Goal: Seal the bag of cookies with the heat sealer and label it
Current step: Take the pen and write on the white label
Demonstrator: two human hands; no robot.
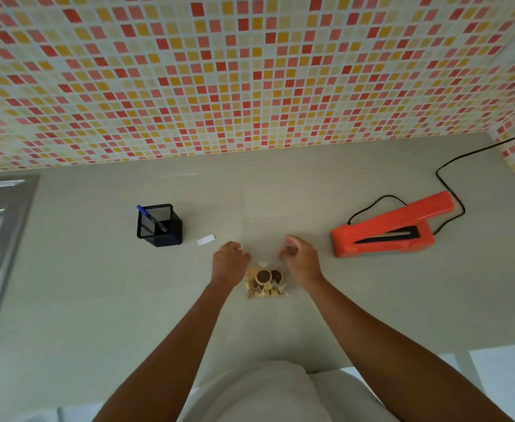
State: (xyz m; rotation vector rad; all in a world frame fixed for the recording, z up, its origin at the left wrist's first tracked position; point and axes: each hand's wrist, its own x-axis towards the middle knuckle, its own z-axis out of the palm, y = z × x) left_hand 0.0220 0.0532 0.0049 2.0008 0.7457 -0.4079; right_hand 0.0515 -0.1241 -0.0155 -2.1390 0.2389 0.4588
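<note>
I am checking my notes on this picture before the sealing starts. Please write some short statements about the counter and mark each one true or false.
1. The orange heat sealer lies to the right of the bag of cookies. True.
2. The bag of cookies is already between the sealer's arm and base. False: it lies on the counter between the left hand and the right hand, apart from the sealer.
3. A blue pen stands in the black mesh holder. True.
4. The white label is stuck on the bag. False: it lies on the counter beside the holder.
5. The sealer's arm is raised. True.
</note>
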